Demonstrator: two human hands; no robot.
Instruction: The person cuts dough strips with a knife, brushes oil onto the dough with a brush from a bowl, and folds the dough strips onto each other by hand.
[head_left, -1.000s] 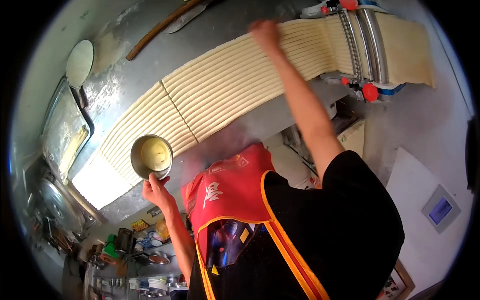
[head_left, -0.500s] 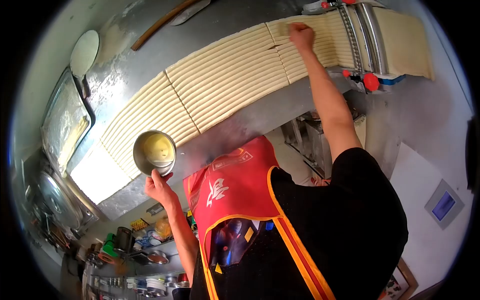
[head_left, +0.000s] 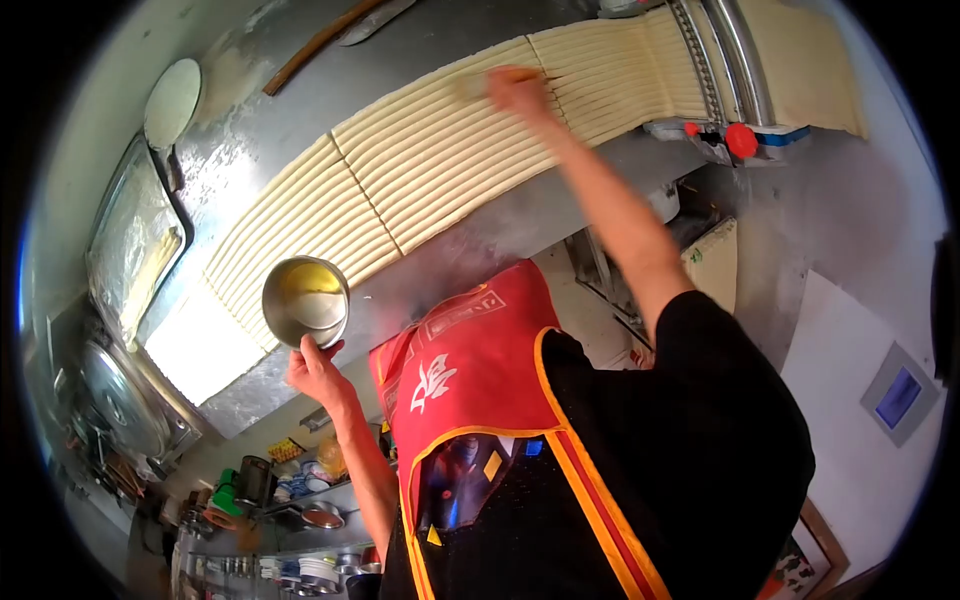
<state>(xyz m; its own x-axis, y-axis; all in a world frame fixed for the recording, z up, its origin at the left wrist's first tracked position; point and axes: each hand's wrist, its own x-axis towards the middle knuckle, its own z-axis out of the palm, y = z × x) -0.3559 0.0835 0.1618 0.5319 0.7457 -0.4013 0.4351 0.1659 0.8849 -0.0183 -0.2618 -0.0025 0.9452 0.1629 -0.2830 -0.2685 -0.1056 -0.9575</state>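
My left hand (head_left: 318, 371) grips the rim of a metal cup (head_left: 306, 301) that holds some yellowish liquid, held over the near edge of the dough. Long dough strips (head_left: 440, 140) lie side by side along the metal counter, with crosswise cuts through them. Over the strips, near the right-hand crosswise cut, my right hand (head_left: 518, 92) is closed and smeared by motion. A pale, blurred thing (head_left: 472, 88) shows at its fingers, too unclear to name; it may be a brush.
A roller machine (head_left: 728, 70) with red knobs stands at the right, dough passing through it. A wooden rod (head_left: 320, 48) and a blade lie at the back. At the left are a round white-faced tool (head_left: 172, 104) and a tray (head_left: 135, 240) with plastic and dough.
My right hand first moved right along the strips, then back left. More crosswise cuts show than a second ago. The cup in my left hand has shifted slightly, its liquid tilting.
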